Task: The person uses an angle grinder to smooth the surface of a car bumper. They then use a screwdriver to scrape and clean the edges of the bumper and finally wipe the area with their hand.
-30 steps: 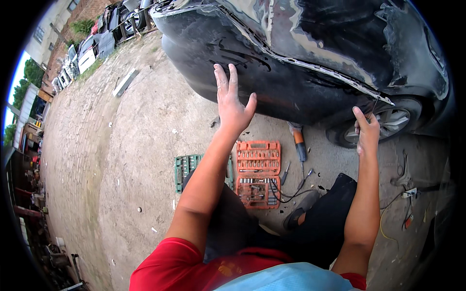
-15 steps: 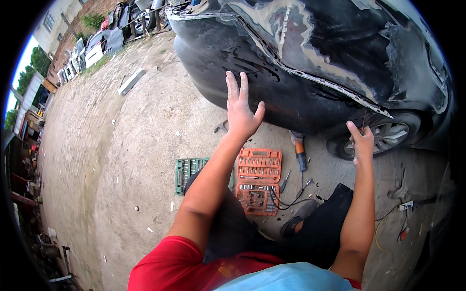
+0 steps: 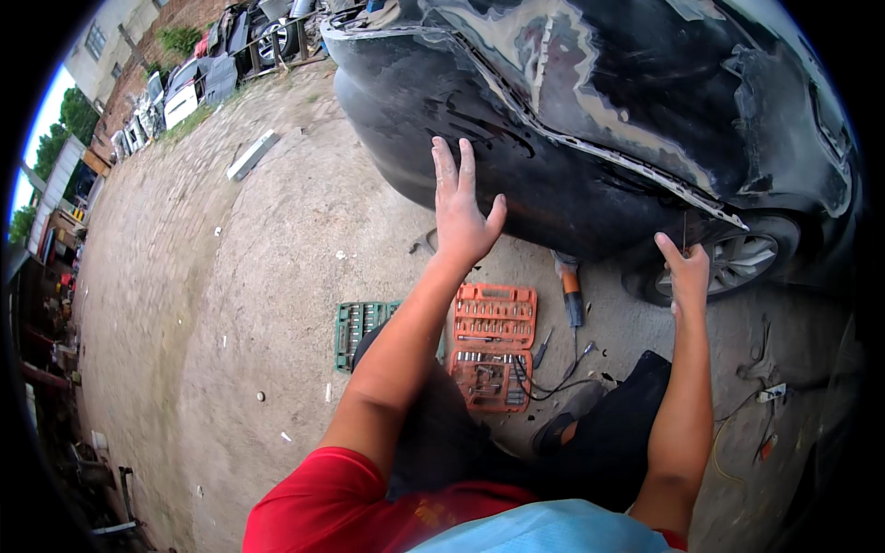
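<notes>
My left hand point(image 3: 464, 217), dusty with its fingers spread, lies against the dark, scuffed car bumper point(image 3: 392, 115). Farther right, my right hand point(image 3: 689, 276) is closed near the bumper's lower edge, beside the wheel point(image 3: 742, 261). Its thumb points up, and a thin-shafted tool point(image 3: 684, 228) rises from the grip toward the seam between bumper and body. The tool's handle is hidden in my fingers, so its exact kind does not show. Above the seam, the body panel point(image 3: 636, 124) carries sanded filler patches.
Between my legs on the ground lie an open orange socket set point(image 3: 495, 318) and a green tool case point(image 3: 350, 332). An orange-and-black corded power tool point(image 3: 571, 293) sits under the bumper. Cables and a power strip point(image 3: 772, 393) are at right; a pale block point(image 3: 252, 155) lies far left.
The thin shaft above my right hand shows more plainly and stands more upright. My left hand keeps its place on the bumper; the whole view has shifted very slightly.
</notes>
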Motion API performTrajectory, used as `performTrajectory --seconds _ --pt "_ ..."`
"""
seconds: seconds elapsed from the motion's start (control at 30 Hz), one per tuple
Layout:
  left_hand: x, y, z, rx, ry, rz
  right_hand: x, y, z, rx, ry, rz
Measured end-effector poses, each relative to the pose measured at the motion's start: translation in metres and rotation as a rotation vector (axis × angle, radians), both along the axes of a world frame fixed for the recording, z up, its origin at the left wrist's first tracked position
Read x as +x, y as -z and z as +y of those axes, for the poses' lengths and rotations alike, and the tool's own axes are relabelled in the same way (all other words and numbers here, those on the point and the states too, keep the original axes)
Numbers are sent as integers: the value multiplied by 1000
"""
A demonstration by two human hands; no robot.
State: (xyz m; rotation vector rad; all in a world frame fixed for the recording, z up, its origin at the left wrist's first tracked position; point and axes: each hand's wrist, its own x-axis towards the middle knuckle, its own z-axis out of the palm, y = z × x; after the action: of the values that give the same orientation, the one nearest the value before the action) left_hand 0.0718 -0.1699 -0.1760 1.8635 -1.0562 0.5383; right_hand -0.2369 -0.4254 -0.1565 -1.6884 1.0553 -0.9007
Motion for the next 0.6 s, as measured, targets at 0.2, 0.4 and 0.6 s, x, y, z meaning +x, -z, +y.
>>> performTrajectory --seconds 0.2,0.4,0.6 --pt "5 7 -1 -16 13 -20 3 -1 -8 -31 -26 26" --pt "8 9 -2 -26 47 -26 3 -12 3 -5 5 83" --pt "6 9 -3 -9 51 -19 1 0 -7 -90 47 101"
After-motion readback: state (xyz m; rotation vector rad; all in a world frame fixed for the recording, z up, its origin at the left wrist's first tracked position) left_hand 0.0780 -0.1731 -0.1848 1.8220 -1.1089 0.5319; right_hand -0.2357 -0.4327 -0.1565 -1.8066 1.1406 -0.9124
